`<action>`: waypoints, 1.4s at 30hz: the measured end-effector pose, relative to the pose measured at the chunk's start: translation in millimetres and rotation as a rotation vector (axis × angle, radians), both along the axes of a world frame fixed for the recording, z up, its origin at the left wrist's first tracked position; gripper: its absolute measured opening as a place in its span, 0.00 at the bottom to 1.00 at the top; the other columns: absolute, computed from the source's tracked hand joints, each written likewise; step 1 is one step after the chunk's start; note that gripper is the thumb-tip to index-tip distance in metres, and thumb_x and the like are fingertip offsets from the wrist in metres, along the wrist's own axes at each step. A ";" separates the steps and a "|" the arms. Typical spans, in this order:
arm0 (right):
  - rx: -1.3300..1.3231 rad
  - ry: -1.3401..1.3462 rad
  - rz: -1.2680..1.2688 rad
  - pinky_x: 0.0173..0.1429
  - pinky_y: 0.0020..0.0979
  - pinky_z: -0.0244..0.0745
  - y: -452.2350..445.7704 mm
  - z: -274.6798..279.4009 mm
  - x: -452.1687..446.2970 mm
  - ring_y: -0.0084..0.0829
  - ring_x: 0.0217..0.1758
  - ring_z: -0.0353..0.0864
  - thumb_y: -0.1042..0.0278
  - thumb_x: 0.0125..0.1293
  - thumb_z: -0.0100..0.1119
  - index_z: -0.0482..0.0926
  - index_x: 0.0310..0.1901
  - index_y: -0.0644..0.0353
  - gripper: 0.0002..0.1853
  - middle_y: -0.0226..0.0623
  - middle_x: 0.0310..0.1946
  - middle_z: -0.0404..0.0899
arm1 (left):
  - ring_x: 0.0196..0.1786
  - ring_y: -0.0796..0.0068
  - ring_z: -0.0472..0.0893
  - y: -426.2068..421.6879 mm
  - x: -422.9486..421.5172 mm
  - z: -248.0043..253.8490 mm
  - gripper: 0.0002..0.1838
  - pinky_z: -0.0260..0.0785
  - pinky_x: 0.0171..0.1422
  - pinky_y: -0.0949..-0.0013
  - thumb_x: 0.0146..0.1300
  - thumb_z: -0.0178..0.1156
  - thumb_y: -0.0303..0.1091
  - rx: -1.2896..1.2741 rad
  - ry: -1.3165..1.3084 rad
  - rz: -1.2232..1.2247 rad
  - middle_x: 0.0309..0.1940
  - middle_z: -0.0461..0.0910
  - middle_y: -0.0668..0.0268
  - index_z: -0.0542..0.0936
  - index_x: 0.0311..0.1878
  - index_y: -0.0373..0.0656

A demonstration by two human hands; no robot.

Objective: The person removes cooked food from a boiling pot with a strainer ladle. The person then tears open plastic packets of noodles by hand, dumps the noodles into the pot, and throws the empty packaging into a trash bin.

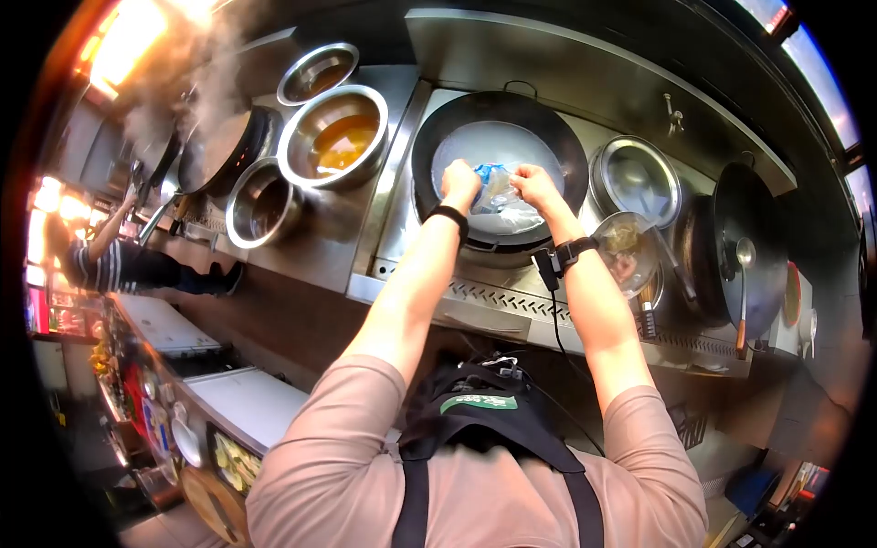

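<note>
A clear plastic bag (501, 194) with blue print is stretched between my two hands above a large black wok (566, 151). Cloudy, whitish liquid (484, 142) fills much of the wok. My left hand (460, 185) is closed around the bag's left side, by the blue part. On the opposite side, my right hand (537, 188) pinches the bag's edge. Whitish contents show low in the bag, but I cannot make out what they are. Both wrists wear black bands, and a cable hangs from the right one.
Left of the wok stand several metal bowls, one holding amber liquid (345, 144). To the right are a lidded pot (641, 181), a clear bowl (628, 251) and another wok with a ladle (745, 256). A person (119, 260) works at a steaming wok, far left.
</note>
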State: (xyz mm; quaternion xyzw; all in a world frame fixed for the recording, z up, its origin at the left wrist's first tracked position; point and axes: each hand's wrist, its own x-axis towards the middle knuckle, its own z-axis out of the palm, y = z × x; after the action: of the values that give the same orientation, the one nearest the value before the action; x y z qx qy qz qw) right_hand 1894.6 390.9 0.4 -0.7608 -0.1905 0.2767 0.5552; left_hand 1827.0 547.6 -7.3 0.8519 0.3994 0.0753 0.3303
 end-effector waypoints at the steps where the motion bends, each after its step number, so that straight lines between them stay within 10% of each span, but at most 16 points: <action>1: 0.002 -0.002 -0.007 0.26 0.23 0.65 -0.7 7.4 -0.9 0.18 0.21 0.70 0.70 0.63 0.58 0.78 0.30 0.63 0.07 0.27 0.19 0.73 | 0.46 0.53 0.83 4.3 2.6 1.4 0.12 0.75 0.49 0.58 0.56 0.55 0.24 -0.181 -0.021 -0.035 0.40 0.82 0.48 0.82 0.42 0.39; 5: -0.064 0.061 -0.084 0.24 0.23 0.62 -10.8 -0.3 4.4 0.18 0.20 0.68 0.70 0.63 0.59 0.79 0.32 0.62 0.06 0.26 0.19 0.73 | 0.17 0.73 0.72 14.3 7.6 -9.3 0.11 0.66 0.20 0.66 0.56 0.57 0.23 -0.864 -0.070 -0.227 0.19 0.73 0.63 0.78 0.44 0.33; 8: -0.065 0.045 -0.085 0.24 0.22 0.61 -16.0 -9.2 9.5 0.17 0.19 0.67 0.70 0.63 0.59 0.80 0.34 0.62 0.05 0.25 0.19 0.73 | 0.17 0.72 0.71 14.1 6.9 1.9 0.15 0.64 0.19 0.68 0.53 0.68 0.31 -1.077 -0.164 -0.238 0.19 0.73 0.64 0.76 0.40 0.35; 14: 0.029 -0.093 0.084 0.30 0.21 0.66 -12.0 -2.2 -2.3 0.15 0.24 0.67 0.74 0.64 0.55 0.81 0.36 0.61 0.05 0.22 0.23 0.75 | 0.23 0.69 0.79 -0.4 4.0 20.2 0.20 0.72 0.26 0.62 0.47 0.73 0.32 -0.394 -0.004 -0.249 0.26 0.79 0.57 0.75 0.41 0.39; 18: 0.095 -0.301 0.121 0.31 0.22 0.67 -3.2 0.2 -14.3 0.16 0.25 0.68 0.76 0.64 0.54 0.81 0.37 0.63 0.06 0.25 0.23 0.75 | 0.47 0.51 0.82 -14.8 1.6 17.7 0.12 0.73 0.51 0.58 0.55 0.64 0.32 0.090 0.036 -0.169 0.40 0.82 0.49 0.76 0.41 0.39; 19: 0.055 -0.251 0.101 0.43 0.30 0.74 -3.7 5.6 -18.4 0.30 0.33 0.80 0.75 0.60 0.56 0.81 0.34 0.65 0.05 0.40 0.27 0.82 | 0.54 0.50 0.78 -15.5 4.2 19.7 0.11 0.70 0.57 0.55 0.58 0.60 0.33 0.066 0.081 -0.101 0.45 0.80 0.48 0.78 0.43 0.40; 23: -0.038 -0.261 -0.003 0.44 0.33 0.74 -10.3 -9.1 -10.4 0.34 0.35 0.82 0.71 0.60 0.55 0.82 0.34 0.65 0.08 0.44 0.29 0.83 | 0.52 0.50 0.80 -12.2 0.8 22.1 0.15 0.72 0.56 0.56 0.56 0.63 0.36 0.064 0.122 -0.202 0.45 0.81 0.49 0.81 0.45 0.41; 27: -0.252 -0.289 -0.165 0.44 0.39 0.75 -18.6 -10.6 2.2 0.46 0.39 0.83 0.67 0.59 0.58 0.83 0.35 0.65 0.10 0.53 0.32 0.82 | 0.32 0.58 0.83 7.7 13.1 13.8 0.16 0.75 0.40 0.61 0.58 0.64 0.39 -0.285 0.293 -0.338 0.30 0.82 0.49 0.80 0.31 0.31; 32: -0.260 -0.285 -0.186 0.43 0.41 0.75 -22.5 -23.3 14.8 0.49 0.40 0.83 0.68 0.56 0.59 0.82 0.35 0.67 0.11 0.57 0.33 0.81 | 0.20 0.72 0.71 23.6 7.8 12.2 0.20 0.69 0.29 0.66 0.62 0.65 0.39 -1.206 0.060 -0.432 0.19 0.70 0.69 0.73 0.40 0.29; 37: -0.394 -0.348 -0.229 0.37 0.41 0.77 -19.9 -42.5 26.8 0.47 0.28 0.83 0.68 0.60 0.54 0.81 0.31 0.71 0.13 0.54 0.23 0.80 | 0.33 0.69 0.79 8.6 -17.5 38.6 0.35 0.75 0.38 0.69 0.51 0.73 0.30 -1.155 -0.075 -0.610 0.36 0.77 0.59 0.65 0.57 0.27; 42: -0.445 -0.386 -0.201 0.43 0.43 0.76 -11.1 -23.3 21.1 0.48 0.38 0.84 0.67 0.60 0.55 0.82 0.33 0.69 0.12 0.58 0.30 0.80 | 0.29 0.70 0.80 0.4 -8.2 29.6 0.35 0.72 0.30 0.71 0.42 0.77 0.26 -0.679 0.030 -0.603 0.32 0.80 0.57 0.69 0.53 0.27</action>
State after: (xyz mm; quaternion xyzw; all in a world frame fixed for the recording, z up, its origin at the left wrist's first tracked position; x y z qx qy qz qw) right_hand 1915.7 379.8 -23.0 -0.9172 -0.1509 0.1057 0.3532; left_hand 1818.8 548.0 22.4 0.7746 0.1401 -0.1719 0.5923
